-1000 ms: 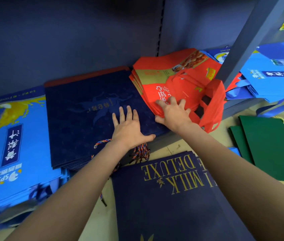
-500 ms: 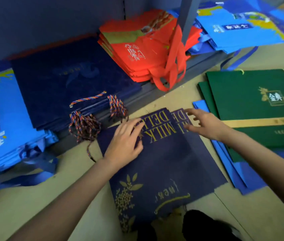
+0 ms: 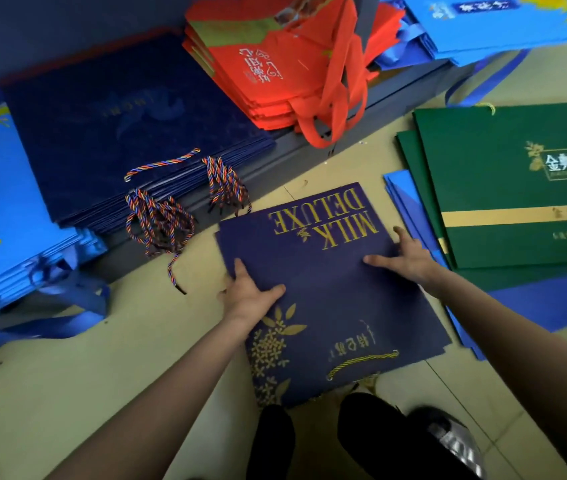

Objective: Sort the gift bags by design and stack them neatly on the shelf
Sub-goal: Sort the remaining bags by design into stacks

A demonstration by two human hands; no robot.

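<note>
Bare floor [image 3: 67, 393] lies open at left; rope handles [image 3: 161, 220] overhang the shelf edge [image 3: 310, 147]; green bags [image 3: 517, 202] crowd the right.

navy gift bag [image 3: 327, 282]: "MILK DELUXE", gold | green gift bag [image 3: 504, 202]: "金典"
</note>
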